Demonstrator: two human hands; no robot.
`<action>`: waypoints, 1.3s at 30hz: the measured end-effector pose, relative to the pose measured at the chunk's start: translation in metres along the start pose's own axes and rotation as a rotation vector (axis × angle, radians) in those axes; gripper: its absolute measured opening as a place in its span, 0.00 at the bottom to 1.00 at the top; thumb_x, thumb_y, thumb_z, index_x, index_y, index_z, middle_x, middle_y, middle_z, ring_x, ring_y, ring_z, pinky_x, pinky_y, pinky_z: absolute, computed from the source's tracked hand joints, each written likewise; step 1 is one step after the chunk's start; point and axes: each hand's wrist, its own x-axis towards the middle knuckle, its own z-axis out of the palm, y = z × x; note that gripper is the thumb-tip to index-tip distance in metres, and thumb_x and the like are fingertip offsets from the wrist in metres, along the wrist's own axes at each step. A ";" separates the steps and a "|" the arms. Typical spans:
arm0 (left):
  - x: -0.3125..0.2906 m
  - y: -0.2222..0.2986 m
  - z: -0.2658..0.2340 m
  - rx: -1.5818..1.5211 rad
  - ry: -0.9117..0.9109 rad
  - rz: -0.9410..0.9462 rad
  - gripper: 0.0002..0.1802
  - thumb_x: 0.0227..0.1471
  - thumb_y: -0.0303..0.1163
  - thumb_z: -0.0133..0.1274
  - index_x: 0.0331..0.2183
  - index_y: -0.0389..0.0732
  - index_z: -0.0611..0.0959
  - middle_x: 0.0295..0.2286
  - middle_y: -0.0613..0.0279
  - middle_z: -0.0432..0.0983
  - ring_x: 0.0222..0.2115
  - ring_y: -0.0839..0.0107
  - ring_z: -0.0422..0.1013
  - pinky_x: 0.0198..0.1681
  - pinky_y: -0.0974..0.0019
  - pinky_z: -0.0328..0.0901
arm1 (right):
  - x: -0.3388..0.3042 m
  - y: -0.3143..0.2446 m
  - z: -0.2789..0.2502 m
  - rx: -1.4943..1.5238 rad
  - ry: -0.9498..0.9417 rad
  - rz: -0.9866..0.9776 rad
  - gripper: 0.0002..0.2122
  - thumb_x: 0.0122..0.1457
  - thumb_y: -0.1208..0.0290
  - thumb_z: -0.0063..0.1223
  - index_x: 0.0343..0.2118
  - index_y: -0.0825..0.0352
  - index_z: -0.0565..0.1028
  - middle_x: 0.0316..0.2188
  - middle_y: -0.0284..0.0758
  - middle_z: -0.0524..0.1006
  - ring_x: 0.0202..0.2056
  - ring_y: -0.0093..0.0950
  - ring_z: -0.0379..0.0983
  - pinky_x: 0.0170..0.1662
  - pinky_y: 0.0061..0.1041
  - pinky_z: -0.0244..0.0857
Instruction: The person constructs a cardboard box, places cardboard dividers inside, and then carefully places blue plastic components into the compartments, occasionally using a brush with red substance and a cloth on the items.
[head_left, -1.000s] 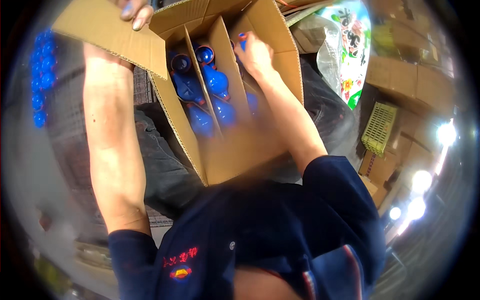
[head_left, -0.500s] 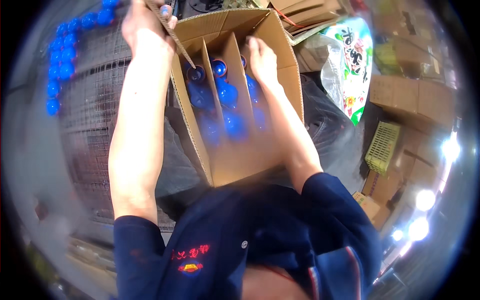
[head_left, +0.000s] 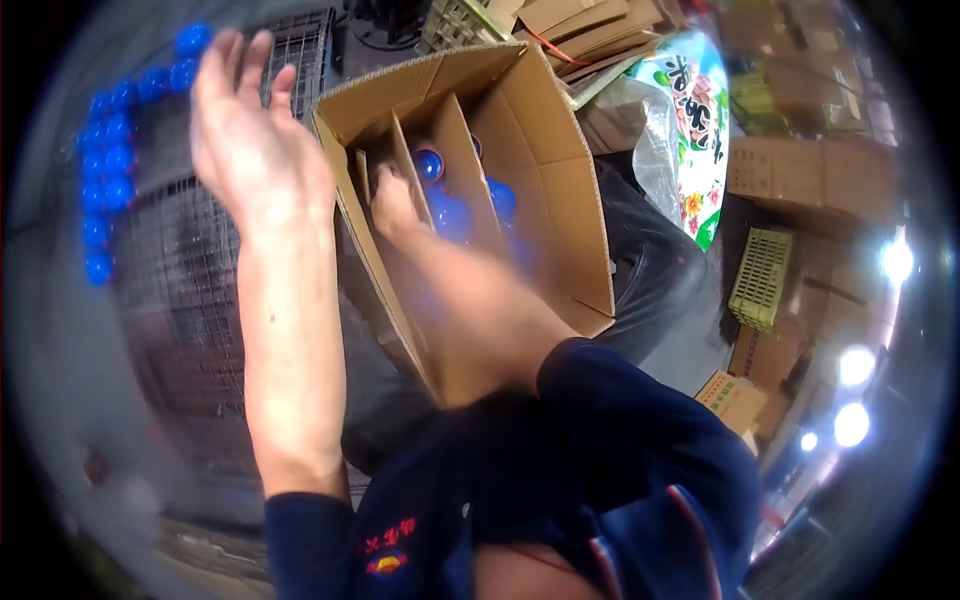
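An open cardboard box (head_left: 555, 170) sits in front of me, split lengthwise by upright cardboard dividers (head_left: 467, 135). Blue, shiny round-topped items (head_left: 452, 215) stand in its compartments; the nearer ones are blurred. My right hand (head_left: 393, 203) reaches into the left compartment with curled fingers, right beside a cardboard divider (head_left: 363, 180) along the left wall. Whatever those fingers hold is hidden. Outside the box, above its left side, my left hand (head_left: 255, 150) is raised with fingers spread and nothing in it.
Left of the box is a wire-mesh surface (head_left: 180, 270), with rows of blue round-topped items (head_left: 118, 160) at its far left. A printed plastic bag (head_left: 695, 140), flattened cardboard (head_left: 570, 25), a yellow-green crate (head_left: 762, 280) and cartons (head_left: 800, 185) lie to the right.
My left hand has let go of the cardboard divider, which now stands inside the box's left side. My right hand has moved from the right wall across to the left compartment.
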 end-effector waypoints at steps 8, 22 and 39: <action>0.009 0.010 -0.028 -0.116 -0.010 -0.143 0.17 0.65 0.35 0.40 0.47 0.33 0.73 0.49 0.51 0.70 0.53 0.61 0.65 0.55 0.59 0.60 | -0.004 -0.023 -0.012 0.386 -0.075 -0.298 0.28 0.56 0.77 0.53 0.61 0.65 0.63 0.57 0.45 0.69 0.61 0.40 0.62 0.63 0.32 0.55; 0.016 -0.004 -0.023 -0.181 -0.063 -0.230 0.14 0.61 0.31 0.46 0.46 0.34 0.74 0.47 0.51 0.72 0.49 0.59 0.69 0.48 0.59 0.65 | -0.134 -0.133 -0.136 0.353 -0.062 -0.253 0.30 0.53 0.55 0.62 0.53 0.71 0.70 0.52 0.45 0.70 0.54 0.40 0.65 0.56 0.36 0.61; 0.014 0.010 -0.048 -0.330 -0.211 -0.347 0.13 0.60 0.30 0.49 0.44 0.34 0.77 0.48 0.51 0.73 0.43 0.65 0.70 0.41 0.67 0.64 | 0.003 -0.053 -0.002 -0.341 -0.273 -0.159 0.11 0.59 0.71 0.43 0.40 0.69 0.74 0.36 0.44 0.78 0.33 0.38 0.77 0.34 0.35 0.70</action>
